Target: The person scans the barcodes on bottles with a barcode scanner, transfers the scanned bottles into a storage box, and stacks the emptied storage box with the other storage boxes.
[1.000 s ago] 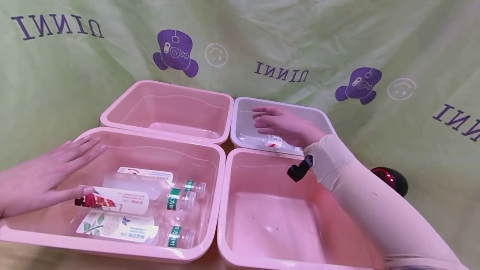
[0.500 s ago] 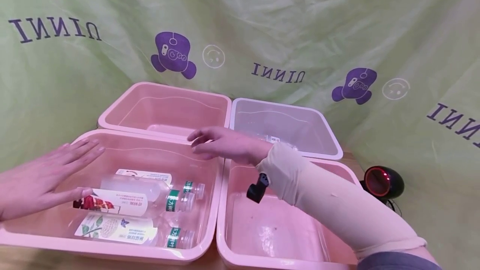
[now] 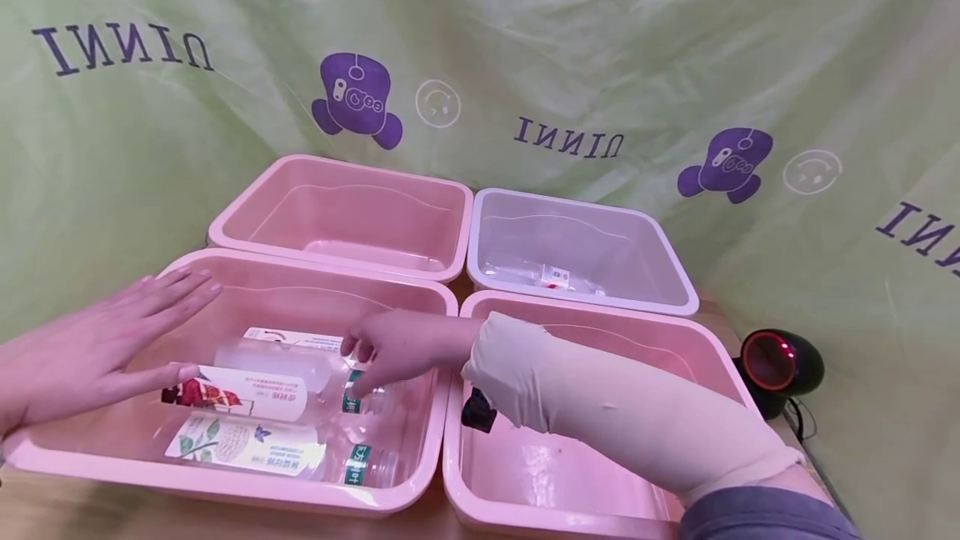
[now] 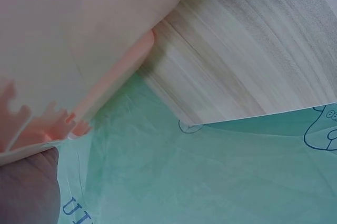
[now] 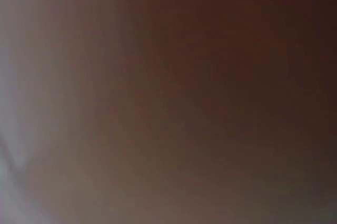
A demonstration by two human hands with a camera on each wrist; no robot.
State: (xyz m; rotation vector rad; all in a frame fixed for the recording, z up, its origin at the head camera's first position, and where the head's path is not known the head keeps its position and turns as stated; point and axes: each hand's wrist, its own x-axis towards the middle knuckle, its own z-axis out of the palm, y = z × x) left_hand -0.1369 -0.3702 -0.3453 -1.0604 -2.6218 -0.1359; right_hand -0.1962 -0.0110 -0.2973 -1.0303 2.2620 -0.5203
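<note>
Several clear plastic bottles lie on their sides in the front left pink bin (image 3: pixel 292 492) in the head view. One bottle (image 3: pixel 273 394) has a red-pictured label, another bottle (image 3: pixel 247 446) a label with green leaves, and a white-labelled bottle (image 3: pixel 292 337) lies behind. My right hand (image 3: pixel 412 346) reaches into this bin over the bottle necks, fingers bent downward, thumb apart from them beside a green neck band. My left hand (image 3: pixel 105 344) is at the bin's left side with fingers extended; part of it shows in the left wrist view. The right wrist view is a dark blur.
Behind stands another pink bin (image 3: pixel 352 261). A greyish-white bin (image 3: pixel 637 261) at the back right holds a clear bottle (image 3: pixel 555 277). The front right pink bin (image 3: pixel 562 482) is under my right forearm. A black device (image 3: pixel 780 363) stands at right, before a green curtain (image 3: pixel 465 23).
My right hand has moved from over the greyish-white bin, leftward and down, into the front left bin above the bottle necks. The left hand has stayed in place.
</note>
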